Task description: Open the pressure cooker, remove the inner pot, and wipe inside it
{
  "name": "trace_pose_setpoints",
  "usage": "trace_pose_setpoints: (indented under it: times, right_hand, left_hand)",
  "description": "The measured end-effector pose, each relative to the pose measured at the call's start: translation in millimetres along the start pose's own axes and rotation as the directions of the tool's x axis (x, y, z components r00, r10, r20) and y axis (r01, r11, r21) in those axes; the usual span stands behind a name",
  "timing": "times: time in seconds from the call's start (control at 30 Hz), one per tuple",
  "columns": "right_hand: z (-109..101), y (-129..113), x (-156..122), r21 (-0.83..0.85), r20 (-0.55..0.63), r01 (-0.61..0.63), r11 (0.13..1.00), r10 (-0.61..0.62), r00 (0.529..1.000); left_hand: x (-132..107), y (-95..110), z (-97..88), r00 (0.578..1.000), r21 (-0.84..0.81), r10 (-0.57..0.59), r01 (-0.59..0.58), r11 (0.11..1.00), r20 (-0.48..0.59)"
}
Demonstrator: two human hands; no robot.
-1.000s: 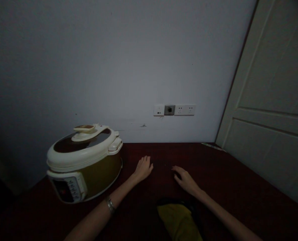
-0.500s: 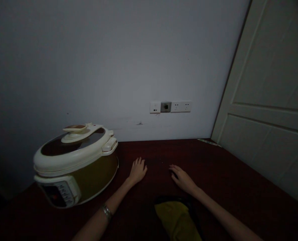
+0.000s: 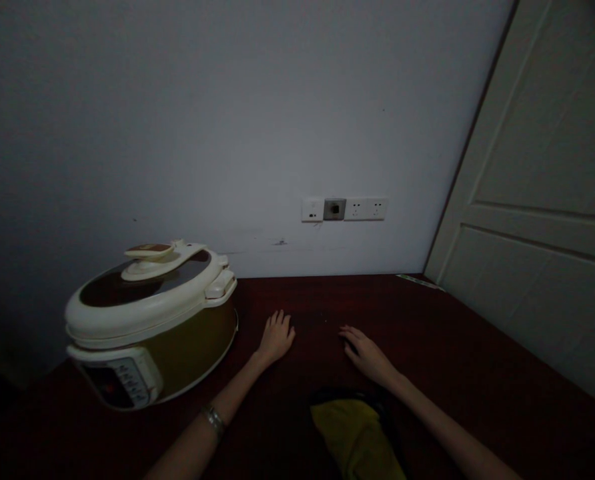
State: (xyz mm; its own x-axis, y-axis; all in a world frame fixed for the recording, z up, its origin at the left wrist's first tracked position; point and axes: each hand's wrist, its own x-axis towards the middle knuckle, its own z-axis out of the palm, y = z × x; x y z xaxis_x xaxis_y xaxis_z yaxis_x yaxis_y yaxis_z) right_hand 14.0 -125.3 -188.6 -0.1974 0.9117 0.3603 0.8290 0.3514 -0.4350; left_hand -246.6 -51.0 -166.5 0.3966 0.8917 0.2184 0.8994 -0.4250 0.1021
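Note:
My left hand (image 3: pixel 276 337) lies flat and open on the dark red table (image 3: pixel 452 353), fingers stretched toward the wall, a bracelet on its wrist. My right hand (image 3: pixel 363 350) rests flat and open on the table a short way to the right, holding nothing. A cream and olive electric pressure cooker (image 3: pixel 150 323) with its lid on stands at the left, a hand's width from my left hand. Its control panel faces the front left.
A strip of wall sockets (image 3: pixel 344 209) sits above the table's back edge. A pale panelled door (image 3: pixel 542 200) borders the table on the right. A yellow cloth (image 3: pixel 357 443) lies at the near edge between my arms.
Only the view has shifted slightly; both hands stay flat on the table in the same places and the cooker has not moved.

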Motion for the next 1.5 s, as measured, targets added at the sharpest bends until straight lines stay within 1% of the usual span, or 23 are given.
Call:
trace_pose_setpoints:
  times: [0.3, 0.4, 0.5, 0.57, 0.6, 0.63, 0.7, 0.73, 0.77, 0.8, 0.83, 0.87, 0.9, 0.93, 1.0, 1.07, 1.1, 1.17, 1.27, 1.33, 1.4, 1.47, 1.5]
  right_hand:
    - [0.5, -0.4, -0.1, 0.033, -0.002, -0.027, 0.999, 0.027, 1.0]
    - [-3.5, -0.9, 3.6, 0.085, -0.002, -0.033, 0.996, 0.033, 0.999]
    - [-21.3, -6.7, 7.2, 0.16, -0.055, -0.073, 0.984, 0.083, 0.995]
    - [-42.5, -15.5, 4.6, 0.206, -0.081, -0.125, 0.971, 0.144, 0.986]
    - [-55.1, -21.3, 0.8, 0.225, -0.065, -0.153, 0.962, 0.172, 0.983]
    - [-68.1, -27.8, -5.1, 0.241, -0.012, -0.18, 0.954, 0.188, 0.982]
    - [-92.3, -40.9, -22.1, 0.249, 0.163, -0.221, 0.943, 0.184, 0.969]
    - [-101.9, -46.8, -32.5, 0.242, 0.278, -0.247, 0.938, 0.177, 0.944]
    - [-109.2, -52.0, -43.3, 0.243, 0.386, -0.292, 0.925, 0.184, 0.904]
    - [-114.0, -56.2, -53.9, 0.246, 0.48, -0.346, 0.905, 0.196, 0.855]
    - [-116.2, -59.5, -63.5, 0.253, 0.551, -0.402, 0.88, 0.21, 0.808]
    - [-116.2, -61.9, -71.8, 0.264, 0.594, -0.453, 0.851, 0.226, 0.772]
    - [-114.5, -63.6, -78.5, 0.276, 0.614, -0.488, 0.828, 0.239, 0.752]
    - [-111.8, -64.9, -83.2, 0.287, 0.609, -0.498, 0.819, 0.245, 0.754]
    - [-105.8, -67.4, -87.6, 0.296, 0.553, -0.454, 0.84, 0.237, 0.799]
    - [-101.2, -71.3, -86.3, 0.272, 0.472, -0.368, 0.889, 0.209, 0.857]
    - [-99.6, -74.3, -84.1, 0.254, 0.436, -0.327, 0.91, 0.194, 0.879]
    - [-97.0, -82.2, -77.8, 0.236, 0.394, -0.276, 0.932, 0.168, 0.904]
    - [-91.3, -97.1, -65.3, 0.309, 0.381, -0.236, 0.921, 0.108, 0.918]
    - [-85.3, -107.1, -55.2, 0.414, 0.408, -0.258, 0.873, 0.075, 0.91]
    - [-78.7, -116.9, -43.5, 0.524, 0.471, -0.338, 0.782, 0.064, 0.88]
    - [-73.2, -127.3, -29.9, 0.606, 0.545, -0.441, 0.662, 0.058, 0.836]
    - [-71.4, -133.0, -22.2, 0.633, 0.577, -0.494, 0.596, 0.063, 0.815]
  left_hand:
    - [0.6, -0.2, 1.5, 1.0, -0.001, -0.002, 0.002, 1.0, 0.003]
    - [0.8, 0.5, 1.2, 1.0, -0.006, -0.002, 0.002, 1.0, 0.008]
    - [2.0, 0.4, -2.9, 1.0, -0.005, 0.001, -0.001, 1.0, 0.018]
    - [1.8, 2.1, -11.4, 1.0, 0.004, 0.008, -0.008, 1.0, -0.001]
    - [0.6, 4.5, -17.7, 1.0, 0.008, 0.014, -0.014, 1.0, -0.021]
    - [-2.0, 8.5, -25.3, 0.999, 0.01, 0.026, -0.025, 1.0, -0.042]
    - [-12.7, 22.5, -42.6, 0.995, -0.001, 0.074, -0.074, 0.997, -0.064]
    - [-21.1, 32.5, -51.1, 0.992, -0.014, 0.112, -0.113, 0.993, -0.056]
    - [-31.5, 44.2, -58.8, 0.985, -0.032, 0.168, -0.17, 0.985, -0.04]
    - [-43.3, 57.1, -65.3, 0.97, -0.057, 0.243, -0.244, 0.968, -0.015]
    - [-56.0, 70.3, -70.3, 0.943, -0.09, 0.332, -0.33, 0.94, 0.014]
    - [-68.7, 83.2, -73.7, 0.908, -0.121, 0.417, -0.41, 0.904, 0.042]
    - [-80.5, 94.8, -75.9, 0.853, -0.156, 0.516, -0.5, 0.852, 0.082]
    - [-90.8, 104.5, -77.0, 0.812, -0.179, 0.573, -0.55, 0.816, 0.113]
    - [-105.2, 116.6, -77.6, 0.763, -0.221, 0.624, -0.587, 0.779, 0.169]
    - [-111.9, 118.0, -79.2, 0.766, -0.253, 0.616, -0.569, 0.783, 0.184]
    - [-113.6, 115.0, -81.5, 0.777, -0.267, 0.604, -0.553, 0.789, 0.177]
    - [-117.1, 103.0, -91.3, 0.807, -0.292, 0.573, -0.519, 0.803, 0.141]
    - [-129.4, 73.0, -122.2, 0.863, -0.306, 0.504, -0.468, 0.829, 0.045]
    - [-142.2, 47.0, -154.0, 0.899, -0.277, 0.434, -0.433, 0.858, -0.059]
    - [-154.2, 16.5, -192.4, 0.909, -0.225, 0.383, -0.412, 0.883, -0.165]
    - [-160.7, -19.2, -234.1, 0.923, -0.159, 0.28, -0.328, 0.931, -0.265]
    - [-161.0, -39.5, -255.0, 0.925, -0.112, 0.2, -0.247, 0.962, -0.322]
